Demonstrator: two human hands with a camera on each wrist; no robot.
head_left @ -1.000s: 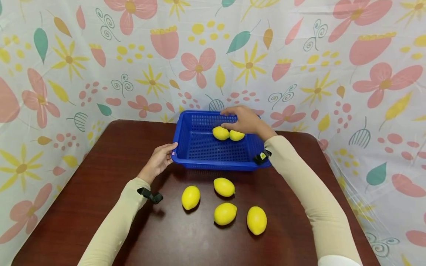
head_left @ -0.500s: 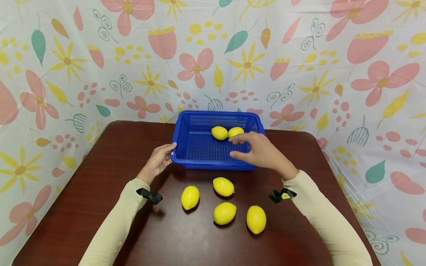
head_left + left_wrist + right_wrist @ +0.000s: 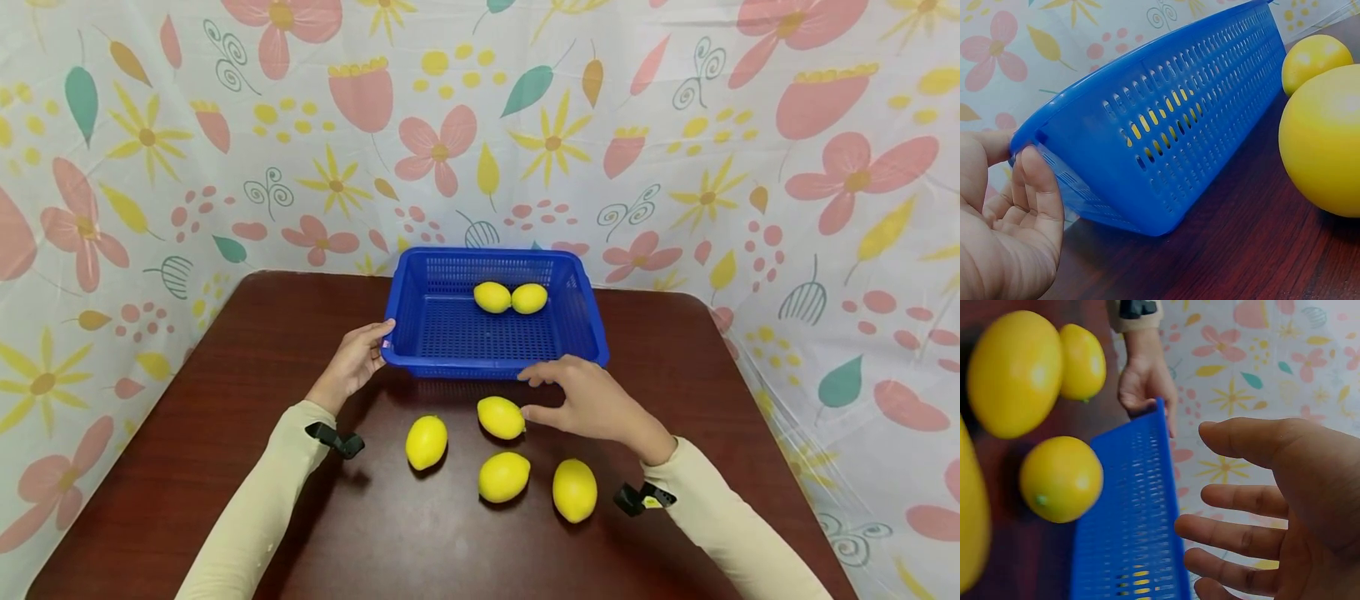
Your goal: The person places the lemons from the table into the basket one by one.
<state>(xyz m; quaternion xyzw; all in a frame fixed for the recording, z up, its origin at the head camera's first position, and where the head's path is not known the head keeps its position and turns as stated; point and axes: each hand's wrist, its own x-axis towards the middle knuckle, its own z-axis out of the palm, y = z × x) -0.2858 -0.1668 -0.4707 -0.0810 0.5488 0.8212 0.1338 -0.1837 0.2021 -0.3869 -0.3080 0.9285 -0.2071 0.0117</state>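
A blue plastic basket [image 3: 491, 367] with slotted walls stands at the back of the table, two lemons [image 3: 492, 297] lying side by side inside it. At its left end my left hand [image 3: 351, 364] pinches the rim between thumb and fingers, as the left wrist view shows close up. My right hand [image 3: 588, 400] hovers by the basket's near right corner, fingers spread and holding nothing. Its thumb tip overlaps the right end of the nearest loose lemon [image 3: 501, 417]. In the right wrist view that hand's palm and parted fingers [image 3: 1235, 534] appear beside the basket wall.
Three more lemons lie on the dark wooden table [image 3: 420, 542]: one at left [image 3: 427, 442], one in the middle [image 3: 504, 477] and one at right [image 3: 575, 491]. A flower-printed curtain [image 3: 450, 125] hangs behind and along the sides.
My right hand has moved from above the lemons in the basket, back over the near rim, to beside the loose lemons. The left hand has kept its hold on the rim.
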